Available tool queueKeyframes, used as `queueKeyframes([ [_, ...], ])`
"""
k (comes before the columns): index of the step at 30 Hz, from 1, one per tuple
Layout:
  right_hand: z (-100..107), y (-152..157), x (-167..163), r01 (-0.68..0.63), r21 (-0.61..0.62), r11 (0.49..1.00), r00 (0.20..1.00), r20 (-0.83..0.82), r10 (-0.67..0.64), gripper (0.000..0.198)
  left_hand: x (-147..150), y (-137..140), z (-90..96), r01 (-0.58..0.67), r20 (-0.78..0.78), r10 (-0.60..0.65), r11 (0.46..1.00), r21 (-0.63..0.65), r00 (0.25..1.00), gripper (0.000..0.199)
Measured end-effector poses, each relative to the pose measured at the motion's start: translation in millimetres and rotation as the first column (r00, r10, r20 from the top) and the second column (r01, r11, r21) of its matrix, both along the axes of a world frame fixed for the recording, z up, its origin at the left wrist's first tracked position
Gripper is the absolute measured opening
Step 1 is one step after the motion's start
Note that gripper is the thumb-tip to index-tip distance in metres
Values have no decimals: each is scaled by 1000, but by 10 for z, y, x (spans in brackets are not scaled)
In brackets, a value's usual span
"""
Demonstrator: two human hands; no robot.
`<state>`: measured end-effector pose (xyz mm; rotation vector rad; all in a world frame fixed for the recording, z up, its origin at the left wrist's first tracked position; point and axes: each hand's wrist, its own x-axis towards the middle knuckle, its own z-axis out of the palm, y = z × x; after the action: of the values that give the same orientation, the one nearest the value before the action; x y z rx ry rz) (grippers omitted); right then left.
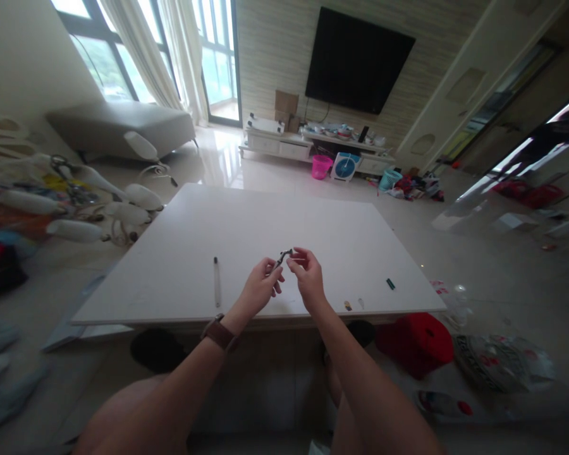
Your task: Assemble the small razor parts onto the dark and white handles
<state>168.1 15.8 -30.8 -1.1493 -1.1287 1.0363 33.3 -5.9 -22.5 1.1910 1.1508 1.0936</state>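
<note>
The left hand (262,281) pinches the metal piece (281,258) above the counter (265,218), right hand (308,275) curled by its tip (grip unconfirmed); a loosened pinch could drop it.

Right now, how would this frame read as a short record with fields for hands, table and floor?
Left hand: holds a slim dark item
Right hand: near the item's tip; contact unclear
White table, left: clear stick with black end
White table, right: dark green piece, tiny brownish piece
Floor beyond: pink bin, blue-and-white fan
</note>
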Motion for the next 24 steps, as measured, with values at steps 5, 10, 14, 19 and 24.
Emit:
queueKeyframes([
  [5, 88, -20, 67, 9, 106, 994, 984, 176, -28, 28, -40, -13, 20, -1, -100, 9, 997, 74, 995, 22],
  [10, 151, -85, 49, -27, 253, 967, 958, 284, -48, 13, -15, -59, 50, 15, -133, 1, 993, 119, 991, 30],
  [14, 193, -118, 62, -77, 332, 940, 936, 348, -46, 11, -3, -90, 52, -32, -117, 51, 987, 159, 992, 26],
  [19, 171, -94, 66, -58, 336, 940, 918, 388, -82, 8, -9, -98, 58, -87, -147, 126, 966, 245, 981, 30],
  [24, 150, -84, 61, -43, 368, 929, 892, 432, -130, 7, 0, -80, 37, -153, -157, 205, 944, 293, 966, 24],
])
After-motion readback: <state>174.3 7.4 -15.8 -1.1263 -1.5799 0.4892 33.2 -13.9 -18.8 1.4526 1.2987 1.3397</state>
